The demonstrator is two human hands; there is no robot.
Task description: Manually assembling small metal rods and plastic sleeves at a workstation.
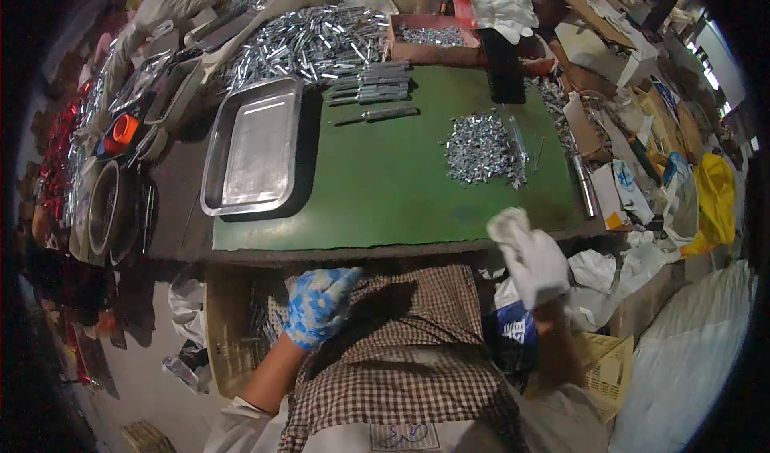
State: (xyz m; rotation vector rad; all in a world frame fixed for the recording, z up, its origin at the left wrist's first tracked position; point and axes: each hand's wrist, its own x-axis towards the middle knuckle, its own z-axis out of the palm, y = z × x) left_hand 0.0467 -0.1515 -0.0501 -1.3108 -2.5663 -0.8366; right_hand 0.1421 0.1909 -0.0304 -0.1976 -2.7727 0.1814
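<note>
My left hand (321,305), in a blue and white patterned glove, is held over my lap just in front of the bench edge. Its fingers are curled in, and whatever they may hold is hidden. At the bench's front right edge is my right hand (531,262) in a white glove, fingers pressed together. A beige patch shows at its fingertips; I cannot tell whether it is soiled glove or a bit of cloth. Beyond it on the green mat (385,188) lies a heap of small silvery metal parts (481,148). Slim pen-like metal pieces (373,84) lie in a row farther back.
A metal tray (257,148) stands on the mat's left side. Behind are a big pile of shiny metal tubes (313,40), a red box of small parts (433,40), a dark flat phone-like object (505,72) and a white glove (501,10). A yellow crate (228,333) sits below left.
</note>
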